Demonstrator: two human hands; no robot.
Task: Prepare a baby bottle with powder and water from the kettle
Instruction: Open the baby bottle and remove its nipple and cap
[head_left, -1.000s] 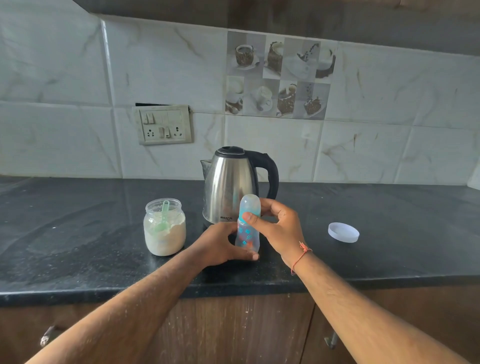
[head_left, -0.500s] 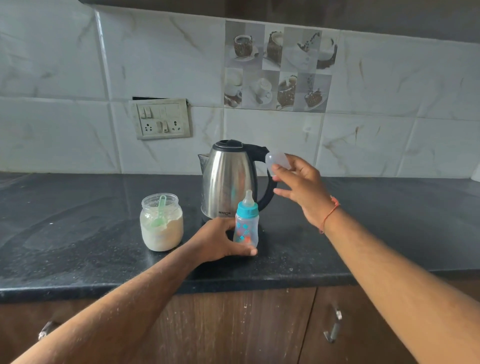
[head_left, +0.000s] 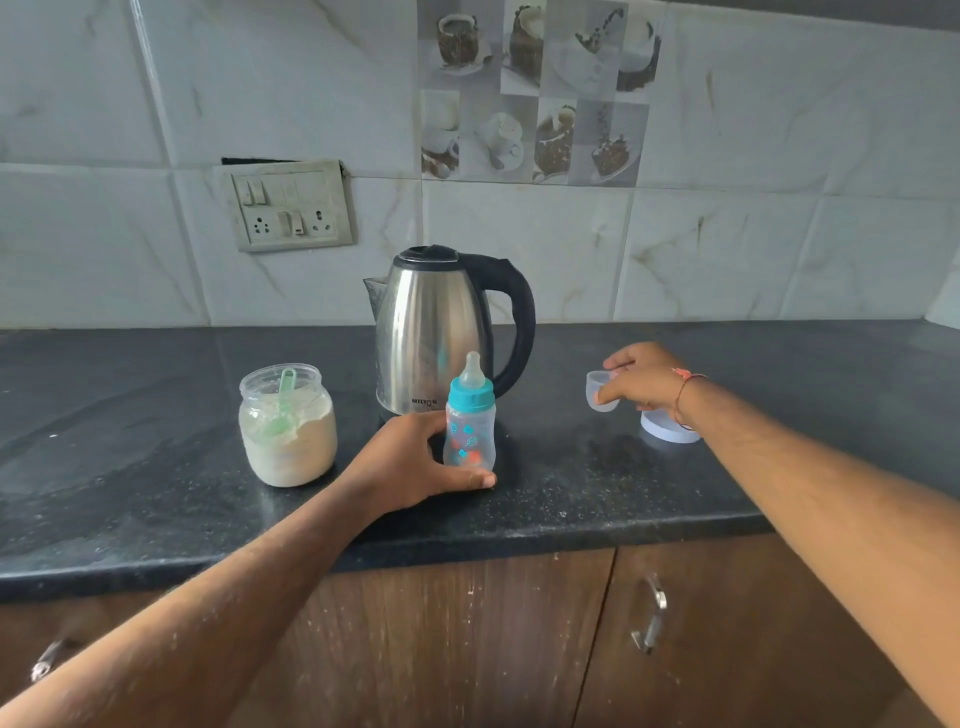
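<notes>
The bottle (head_left: 469, 435) is steadied near the counter's (head_left: 571, 467) front edge by the left hand (head_left: 415, 462) — the clear cap (head_left: 597, 391), pinched by the right hand (head_left: 641, 378), is best set down upright beside the lid (head_left: 667, 431).

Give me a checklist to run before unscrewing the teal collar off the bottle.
1. Bottle upright on the counter: ok.
2. Left hand holds its base: ok.
3. Clear cap off the teat: ok.
4. Right hand free: not ok, it holds the cap.
5. Powder jar open, scoop inside: ok.
6. Water in kettle: cannot tell.
</notes>
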